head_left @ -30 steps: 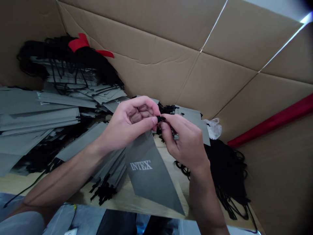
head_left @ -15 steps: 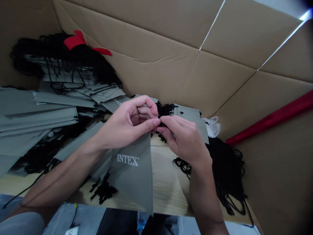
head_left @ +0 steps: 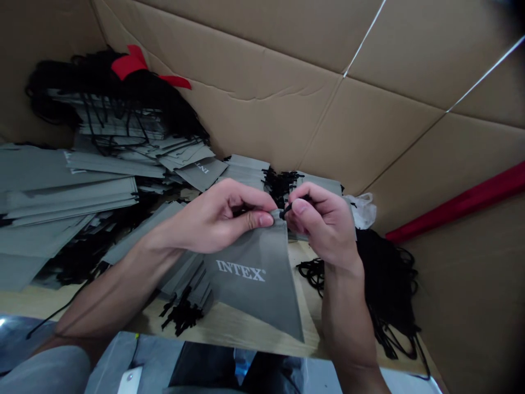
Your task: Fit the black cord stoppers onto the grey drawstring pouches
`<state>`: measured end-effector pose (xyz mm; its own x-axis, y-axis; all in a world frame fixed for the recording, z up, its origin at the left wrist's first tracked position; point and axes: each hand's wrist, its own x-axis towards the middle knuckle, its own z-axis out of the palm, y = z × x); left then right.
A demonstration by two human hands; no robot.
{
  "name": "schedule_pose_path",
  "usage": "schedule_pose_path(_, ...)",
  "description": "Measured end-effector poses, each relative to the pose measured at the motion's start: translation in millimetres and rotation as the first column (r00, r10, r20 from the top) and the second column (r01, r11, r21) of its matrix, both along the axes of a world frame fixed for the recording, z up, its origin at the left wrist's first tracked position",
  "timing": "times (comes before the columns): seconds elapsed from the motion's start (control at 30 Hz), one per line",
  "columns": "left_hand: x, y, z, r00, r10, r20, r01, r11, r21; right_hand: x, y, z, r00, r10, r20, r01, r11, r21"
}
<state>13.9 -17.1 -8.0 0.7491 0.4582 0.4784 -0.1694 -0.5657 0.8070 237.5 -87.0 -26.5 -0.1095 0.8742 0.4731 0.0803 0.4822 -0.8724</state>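
Note:
A grey drawstring bag (head_left: pixel 254 295) printed with INTEX hangs over the table, its top corner pinched between the thumb and fingers of my left hand (head_left: pixel 223 219). My right hand (head_left: pixel 322 221) is closed on a black cord (head_left: pixel 289 209), which comes out at the bag's hemmed top corner. Both hands are close together, a short gap apart. How far the cord runs inside the hem is hidden.
Stacks of grey bags (head_left: pixel 69 197) lie at the left, with black cords and a red strip (head_left: pixel 129 65) on top. A bundle of black cords (head_left: pixel 385 284) lies at the right beside a clear plastic bag (head_left: pixel 363 210). Cardboard walls (head_left: pixel 262 82) enclose the table.
My right hand has drawn slightly away to the right, and cord now shows between it and the bag's corner. The bag has shifted right and its lower edge swings out.

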Motion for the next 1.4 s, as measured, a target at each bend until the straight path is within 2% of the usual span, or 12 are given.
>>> schedule_pose_path(0.23, -2, -17, 5.2, 0.997, -0.054, 0.047, 0.042, 0.974, 0.223, -3, -7, 6.3, 0.988, 0.123, -0.096, -0.134, 0.984, -0.115)
schedule_pose_path(0.4, -2, -20, 6.6, 0.99, 0.127, -0.063, -0.103, 0.949, 0.297, 10, -9, 12.4, 0.985, -0.171, 0.021, 0.168, 0.979, 0.114)
schedule_pose_path(0.57, -14, -2, 6.7, 0.938, 0.284, -0.197, -0.179, 0.887, 0.425, 25, -10, 14.4, 0.871, -0.49, 0.03, 0.447, 0.818, 0.362)
schedule_pose_path(0.7, -25, 11, 6.4, 0.816, 0.572, 0.075, -0.524, 0.68, 0.512, 25, -4, 12.2, 0.78, -0.62, 0.087, 0.502, 0.702, 0.506)
schedule_pose_path(0.9, -52, 10, 5.4, 0.433, 0.812, 0.391, -0.855, 0.232, 0.464, 9, -1, 8.4, 0.794, -0.522, 0.312, 0.379, 0.825, 0.418)
schedule_pose_path(1.0, -65, -12, -12.1, 0.193, 0.874, 0.446, -0.85, -0.077, 0.52, 0, -1, 8.8, 0.758, -0.508, 0.409, 0.323, 0.837, 0.441)
schedule_pose_path(1.07, -69, -33, -35.3, 0.222, 0.916, 0.333, -0.758, -0.053, 0.65, -3, -2, 9.2, 0.749, -0.494, 0.441, 0.291, 0.844, 0.45)
schedule_pose_path(1.1, -69, -43, -49.8, 0.206, 0.958, 0.2, -0.724, 0.012, 0.689, -4, -3, 9.3, 0.747, -0.486, 0.454, 0.278, 0.848, 0.451)
schedule_pose_path(1.17, -65, -60, -81.3, 0.187, 0.965, -0.184, -0.619, 0.262, 0.741, -4, -4, 9.1, 0.74, -0.469, 0.481, 0.253, 0.858, 0.447)
schedule_pose_path(1.2, -63, -67, -96.7, 0.186, 0.941, -0.283, -0.589, 0.337, 0.734, -4, -4, 8.7, 0.736, -0.46, 0.498, 0.24, 0.864, 0.443)
schedule_pose_path(1.3, -58, -76, -133.1, 0.172, 0.881, -0.44, -0.545, 0.457, 0.703, -5, -3, 5.8, 0.72, -0.39, 0.574, 0.194, 0.908, 0.372)
schedule_pose_path(1.4, -59, -76, -149.9, 0.143, 0.845, -0.514, -0.546, 0.501, 0.671, -8, 6, -2.6, 0.692, -0.27, 0.669, 0.157, 0.961, 0.226)
